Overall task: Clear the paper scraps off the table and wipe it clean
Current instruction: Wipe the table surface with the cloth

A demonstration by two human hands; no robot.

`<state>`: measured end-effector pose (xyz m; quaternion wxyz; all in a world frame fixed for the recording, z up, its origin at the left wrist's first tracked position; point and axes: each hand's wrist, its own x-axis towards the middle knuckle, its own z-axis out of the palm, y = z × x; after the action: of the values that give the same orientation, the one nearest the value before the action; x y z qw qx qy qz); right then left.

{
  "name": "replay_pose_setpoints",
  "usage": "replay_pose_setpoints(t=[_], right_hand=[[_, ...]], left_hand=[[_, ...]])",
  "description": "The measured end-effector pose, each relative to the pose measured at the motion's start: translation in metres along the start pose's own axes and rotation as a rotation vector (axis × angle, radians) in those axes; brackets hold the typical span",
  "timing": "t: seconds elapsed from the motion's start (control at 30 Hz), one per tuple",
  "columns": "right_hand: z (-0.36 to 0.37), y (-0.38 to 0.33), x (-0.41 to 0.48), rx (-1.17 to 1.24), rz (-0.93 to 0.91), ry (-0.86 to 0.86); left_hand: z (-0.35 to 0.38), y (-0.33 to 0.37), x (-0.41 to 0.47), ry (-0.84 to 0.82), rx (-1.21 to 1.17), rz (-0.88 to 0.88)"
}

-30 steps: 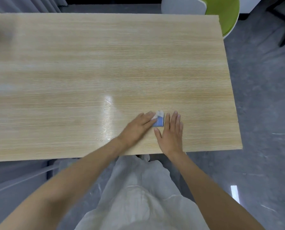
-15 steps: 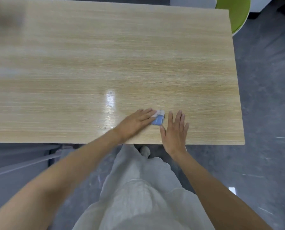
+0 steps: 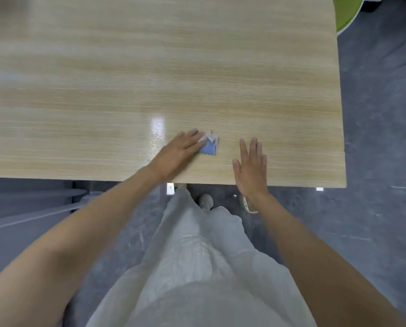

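Observation:
A small blue and white paper scrap [image 3: 210,145] lies on the light wooden table [image 3: 150,67] near its front edge. My left hand [image 3: 178,154] lies flat on the table with straight fingers, its fingertips on the scrap's left side. My right hand [image 3: 251,168] is open with fingers straight, a short way right of the scrap and apart from it, its heel over the table's front edge.
A few tiny specks [image 3: 145,158] lie on the table left of my left hand. A green chair [image 3: 346,13] stands beyond the far right corner. Grey floor [image 3: 381,138] lies right of the table. My light trousers [image 3: 197,267] fill the foreground.
My right hand has drawn away to the right of the scrap. My left hand stays with its fingertips on the scrap. The view has tilted further down toward my legs.

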<state>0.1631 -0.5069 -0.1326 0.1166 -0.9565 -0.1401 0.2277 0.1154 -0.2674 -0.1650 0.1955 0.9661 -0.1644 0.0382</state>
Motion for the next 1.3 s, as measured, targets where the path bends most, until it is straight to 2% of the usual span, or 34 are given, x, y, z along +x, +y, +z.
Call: replay_pose_setpoints(t=[0.07, 0.13, 0.17, 0.2, 0.23, 0.3, 0.37, 0.4, 0.43, 0.53, 0.6, 0.63, 0.67, 0.7, 0.77, 0.8, 0.83, 0.87, 1.0, 1.07, 1.13, 1.2, 1.27, 1.3], right_hand=[[0.002, -0.001, 0.0, 0.028, 0.012, 0.004], [0.001, -0.002, 0.0, 0.074, 0.021, 0.025], [0.0, -0.003, 0.0, 0.116, 0.025, 0.039], [-0.001, -0.004, 0.0, 0.172, 0.035, 0.059], [-0.003, -0.005, 0.001, 0.23, 0.048, 0.08], [-0.006, -0.005, 0.002, 0.286, 0.067, 0.096], [-0.007, -0.005, 0.002, 0.263, 0.059, 0.079], [-0.006, -0.005, 0.001, 0.242, 0.051, 0.067], [-0.005, -0.005, 0.0, 0.221, 0.041, 0.06], [0.0, -0.005, -0.003, 0.173, 0.032, 0.055], [0.002, -0.005, -0.002, 0.113, 0.034, 0.051], [0.003, -0.005, -0.001, 0.064, 0.033, 0.047], [0.003, -0.005, -0.001, 0.008, 0.03, 0.043], [0.003, -0.005, 0.0, -0.042, 0.028, 0.036], [0.002, -0.003, 0.001, -0.092, 0.026, 0.011], [0.002, -0.002, 0.001, -0.099, 0.015, 0.006], [0.001, -0.001, 0.0, -0.097, 0.002, 0.004], [0.0, -0.001, -0.001, -0.089, -0.006, 0.001], [0.001, -0.007, -0.006, -0.091, 0.005, 0.029], [0.007, -0.019, -0.01, -0.121, -0.043, 0.054], [0.015, -0.032, -0.014, -0.142, -0.099, 0.046], [0.021, -0.045, -0.014, -0.159, -0.146, 0.023], [0.025, -0.056, -0.013, -0.179, -0.195, 0.014], [0.026, -0.061, -0.012, -0.187, -0.215, 0.011]], left_hand=[[-0.004, -0.016, -0.013, 0.157, -0.039, -0.349], [0.001, 0.015, -0.002, 0.311, -0.111, -0.709], [0.007, 0.042, 0.008, 0.343, -0.141, -0.81], [0.015, 0.071, 0.018, 0.332, -0.17, -0.828], [0.026, 0.097, 0.025, 0.279, -0.192, -0.75], [0.042, 0.133, 0.019, 0.089, -0.196, -0.453], [0.037, 0.117, 0.001, 0.027, -0.133, -0.192], [0.03, 0.098, -0.009, 0.061, -0.091, -0.175], [0.022, 0.079, -0.017, 0.096, -0.09, -0.262], [0.012, 0.035, -0.035, 0.296, -0.062, -0.741], [0.016, 0.061, -0.019, 0.377, -0.092, -0.931], [0.021, 0.083, -0.009, 0.369, -0.112, -0.957], [0.025, 0.106, 0.001, 0.349, -0.144, -0.929], [0.031, 0.126, 0.006, 0.301, -0.162, -0.813], [0.043, 0.147, -0.002, 0.153, -0.08, -0.445], [0.043, 0.137, -0.012, 0.124, -0.059, -0.297], [0.037, 0.118, -0.023, 0.123, -0.014, -0.234], [0.027, 0.096, -0.033, 0.166, 0.009, -0.284], [-0.01, 0.026, -0.068, 0.431, -0.003, -1.048], [-0.004, 0.039, -0.054, 0.441, -0.002, -1.156], [0.013, 0.072, -0.04, 0.359, -0.069, -1.009], [0.023, 0.094, -0.046, 0.213, -0.106, -0.674], [0.011, 0.073, -0.069, 0.121, -0.09, -0.423], [-0.002, 0.055, -0.082, 0.125, -0.071, -0.414]])
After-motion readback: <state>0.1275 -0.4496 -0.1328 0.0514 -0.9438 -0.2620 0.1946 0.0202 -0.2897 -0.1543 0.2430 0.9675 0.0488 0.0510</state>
